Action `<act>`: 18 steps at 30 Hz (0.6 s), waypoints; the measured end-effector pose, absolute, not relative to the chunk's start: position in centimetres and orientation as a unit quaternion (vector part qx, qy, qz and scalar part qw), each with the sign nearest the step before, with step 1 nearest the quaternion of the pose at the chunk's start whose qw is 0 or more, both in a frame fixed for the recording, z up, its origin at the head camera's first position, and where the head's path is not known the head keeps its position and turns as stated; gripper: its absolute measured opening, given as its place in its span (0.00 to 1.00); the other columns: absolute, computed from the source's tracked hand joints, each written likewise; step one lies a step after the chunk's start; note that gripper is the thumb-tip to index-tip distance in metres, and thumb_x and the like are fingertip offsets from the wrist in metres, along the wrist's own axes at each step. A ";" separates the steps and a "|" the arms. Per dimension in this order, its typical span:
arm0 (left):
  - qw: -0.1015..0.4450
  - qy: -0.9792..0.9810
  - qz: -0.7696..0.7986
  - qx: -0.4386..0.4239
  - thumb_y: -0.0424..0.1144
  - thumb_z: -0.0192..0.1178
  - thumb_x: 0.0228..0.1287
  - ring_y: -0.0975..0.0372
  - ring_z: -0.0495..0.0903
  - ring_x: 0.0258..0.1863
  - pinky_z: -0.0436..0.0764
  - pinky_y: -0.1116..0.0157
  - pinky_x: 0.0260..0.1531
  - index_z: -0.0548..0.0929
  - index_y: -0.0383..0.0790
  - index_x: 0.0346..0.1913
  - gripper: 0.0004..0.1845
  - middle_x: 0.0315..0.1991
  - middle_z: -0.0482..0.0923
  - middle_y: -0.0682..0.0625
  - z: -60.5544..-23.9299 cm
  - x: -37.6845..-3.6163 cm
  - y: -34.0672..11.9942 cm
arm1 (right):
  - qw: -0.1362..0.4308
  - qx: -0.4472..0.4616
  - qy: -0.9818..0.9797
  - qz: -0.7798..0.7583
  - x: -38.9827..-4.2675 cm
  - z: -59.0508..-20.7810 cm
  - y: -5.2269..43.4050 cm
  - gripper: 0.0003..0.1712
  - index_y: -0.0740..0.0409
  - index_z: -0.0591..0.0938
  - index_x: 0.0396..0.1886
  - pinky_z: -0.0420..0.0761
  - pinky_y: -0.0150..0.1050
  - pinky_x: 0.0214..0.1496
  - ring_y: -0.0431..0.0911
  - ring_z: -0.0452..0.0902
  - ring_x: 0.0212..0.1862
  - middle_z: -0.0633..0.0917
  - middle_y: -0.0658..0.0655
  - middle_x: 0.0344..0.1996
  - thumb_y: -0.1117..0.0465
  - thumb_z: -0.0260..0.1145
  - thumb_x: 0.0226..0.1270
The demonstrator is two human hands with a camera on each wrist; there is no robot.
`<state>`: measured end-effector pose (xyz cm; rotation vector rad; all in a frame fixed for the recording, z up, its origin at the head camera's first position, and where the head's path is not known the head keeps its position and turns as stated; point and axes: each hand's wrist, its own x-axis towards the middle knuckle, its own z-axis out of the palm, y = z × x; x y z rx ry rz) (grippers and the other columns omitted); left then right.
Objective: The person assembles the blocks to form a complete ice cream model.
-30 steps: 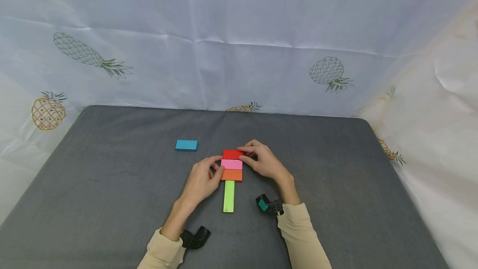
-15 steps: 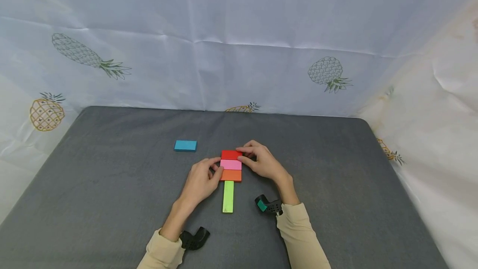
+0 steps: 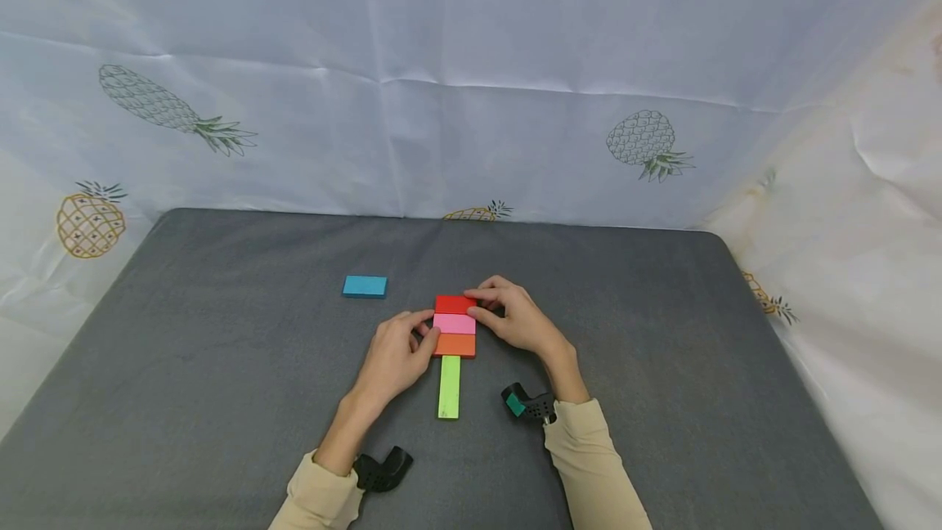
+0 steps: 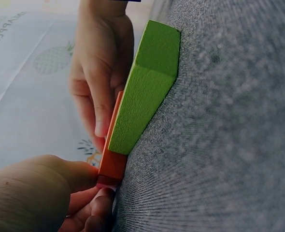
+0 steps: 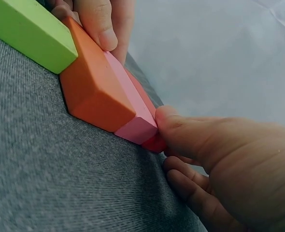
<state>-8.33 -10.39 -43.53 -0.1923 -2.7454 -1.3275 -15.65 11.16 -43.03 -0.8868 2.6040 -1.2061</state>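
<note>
Three flat blocks lie side by side in a column on the grey table (image 3: 221, 366): red (image 3: 454, 303), pink (image 3: 454, 323) and orange (image 3: 455, 345). A long green block (image 3: 450, 387) runs from the orange one toward me. My left hand (image 3: 393, 358) presses its fingertips against the left ends of the pink and orange blocks. My right hand (image 3: 518, 319) pinches the red block's right end, forefinger over the far edge and thumb (image 5: 181, 128) at the red-pink seam. The right wrist view shows the orange (image 5: 94, 92), pink (image 5: 133, 116) and green (image 5: 31, 31) blocks up close.
A blue block (image 3: 364, 286) lies alone to the left of the column. Black wrist cameras (image 3: 383, 469) (image 3: 528, 404) sit at both cuffs. A white pineapple-print sheet (image 3: 471, 105) walls off the back and right of the table.
</note>
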 end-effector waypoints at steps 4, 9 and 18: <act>0.041 -0.897 -0.435 -0.062 0.32 0.66 0.66 0.67 0.68 0.18 0.69 0.72 0.19 0.85 0.27 0.55 0.16 0.32 0.81 0.44 -43.5 -8.4 -10.4 | 0.065 -0.288 0.863 -0.409 -15.7 -43.0 11.3 0.21 0.64 0.83 0.62 0.81 0.37 0.48 0.48 0.80 0.46 0.84 0.60 0.50 0.61 0.68 0.72; 0.041 -0.897 -0.435 -0.063 0.32 0.66 0.67 0.67 0.69 0.19 0.70 0.72 0.20 0.85 0.27 0.55 0.16 0.33 0.82 0.44 -43.5 -8.4 -10.4 | 0.057 -0.283 0.860 -0.420 -15.7 -43.2 11.7 0.21 0.64 0.84 0.60 0.84 0.38 0.49 0.48 0.84 0.44 0.86 0.61 0.48 0.63 0.70 0.69; 0.043 -0.897 -0.435 -0.064 0.32 0.66 0.67 0.67 0.69 0.19 0.70 0.72 0.21 0.85 0.27 0.54 0.16 0.33 0.81 0.44 -43.5 -8.4 -10.4 | 0.058 -0.280 0.855 -0.433 -15.8 -43.4 11.7 0.20 0.64 0.85 0.58 0.83 0.34 0.45 0.46 0.83 0.42 0.87 0.61 0.46 0.63 0.71 0.69</act>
